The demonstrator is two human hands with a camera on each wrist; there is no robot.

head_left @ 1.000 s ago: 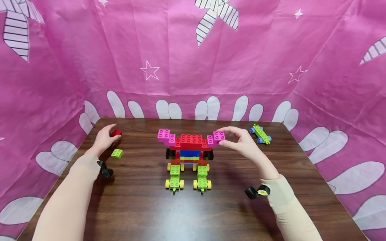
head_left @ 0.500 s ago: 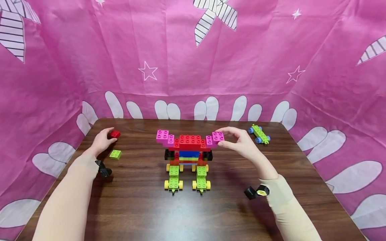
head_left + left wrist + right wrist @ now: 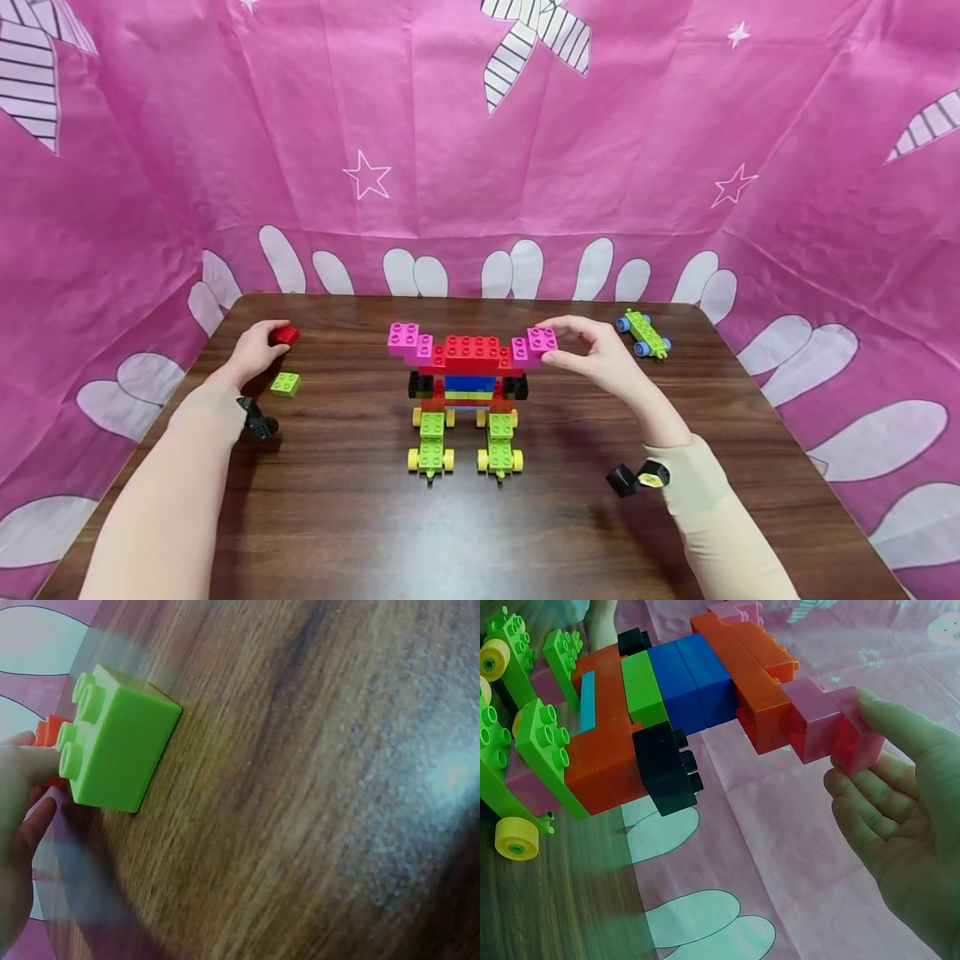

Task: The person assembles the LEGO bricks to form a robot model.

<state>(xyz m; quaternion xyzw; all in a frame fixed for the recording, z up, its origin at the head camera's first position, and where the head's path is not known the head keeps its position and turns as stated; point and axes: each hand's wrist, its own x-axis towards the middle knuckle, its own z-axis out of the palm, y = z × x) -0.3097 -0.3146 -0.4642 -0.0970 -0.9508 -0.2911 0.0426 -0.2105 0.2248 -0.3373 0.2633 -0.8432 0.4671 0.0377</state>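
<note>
At the far left of the table, my left hand (image 3: 253, 352) pinches a red brick (image 3: 285, 335) between fingers and thumb. A lime green 2x2 brick (image 3: 124, 742) lies just nearer than that hand, partly hiding the red one in the left wrist view. In the middle stands a toy-brick figure (image 3: 471, 354) on two lime green wheeled bases (image 3: 500, 454) with yellow wheels. Its stepped arms end in pink bricks, one on the left (image 3: 403, 335) and one on the right (image 3: 542, 339). My right hand (image 3: 600, 354) pinches the right pink end brick with thumb and fingers.
A lime green car base (image 3: 643, 333) with blue wheels lies at the back right of the brown table (image 3: 345, 517). Pink printed cloth (image 3: 465, 150) hangs behind the table and along both sides.
My left hand has come down slightly and closed its fingers on the red brick. The right hand keeps its grip on the pink brick. The head view has shifted a little.
</note>
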